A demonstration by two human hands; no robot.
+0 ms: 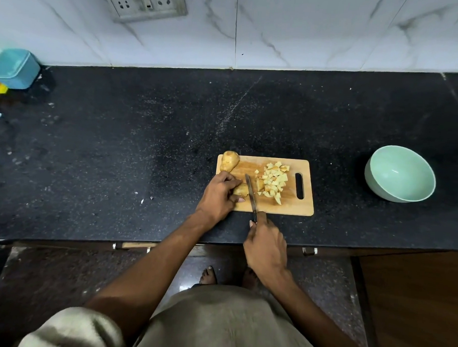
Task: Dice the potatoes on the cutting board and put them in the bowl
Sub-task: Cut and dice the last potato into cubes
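- In the middle of the frame, a pale wooden cutting board with a handle slot [284,206] lies flat on the black speckled stone counter [118,146].
- The left hand [218,196] curls its fingers over a brown cut piece of potato [241,190]. It holds the piece down, likely so it will not roll or slip under the blade.
- The right hand [265,245] is wrapped around the handle of a long thin steel knife [250,191]. The hand sits just off the near edge of the board, so the blade can reach across it.
- The blade lies just to the right of the held piece, and close beside the left fingers. I think that is the risky part, because the fingers could get nicked.
- A heap of small pale yellow potato cubes [274,182] lies on the right half of the board, out of the way of the cutting spot.
- One whole brown bumpy potato [229,161] waits at the upper left corner of the board, not cut yet.
- The round mint-green bowl [376,178] stands at the right of the frame, well apart from the board. No potato is in it yet.
- So the job looks maybe half done: more cutting, then moving the cubes.
- A teal plastic box [14,68] sits at the far left edge.
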